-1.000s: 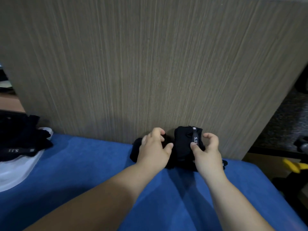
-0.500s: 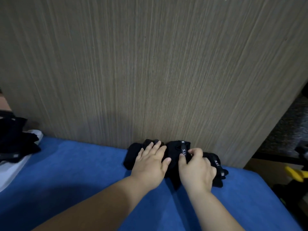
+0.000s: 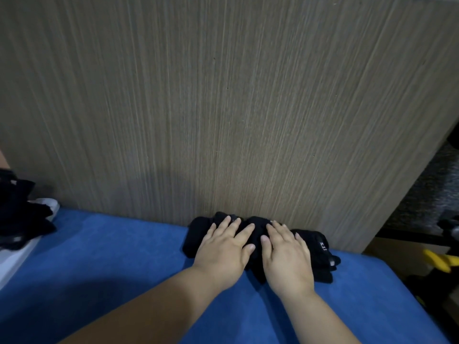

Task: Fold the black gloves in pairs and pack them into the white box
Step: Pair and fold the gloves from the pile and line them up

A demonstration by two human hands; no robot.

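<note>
Since the earlier frame the right hand point(image 3: 285, 254) no longer pinches the folded edge with curled fingers. It now lies flat and open, thumb almost touching the left hand point(image 3: 223, 247), which is also open with straight fingers. Both palms press on the black gloves point(image 3: 320, 247), which lie on the blue worktop point(image 3: 111, 256) directly under the hands, with their far edge close against the wooden panel point(image 3: 223, 108) beyond the fingertips. The step in hand seems to be flattening the fold. To do it well, I think the pressure should stay even across both palms so that the bundle does not spring open, and the part that sticks out to the right of the right hand should be tucked in before lifting. Then one hand can grip the whole bundle while the other supports it on the way to the white box point(image 3: 15, 256), which stands well apart, far to the left of the left hand. Only a corner of the box is in view, with other black gloves point(image 3: 19, 219) on it, so I cannot tell how much room remains. The hands hide the fold itself, so I cannot tell whether the two gloves are aligned. Black on black hides the seams, and the yellow thing point(image 3: 437, 259) far to the right is too dark to identify.
</note>
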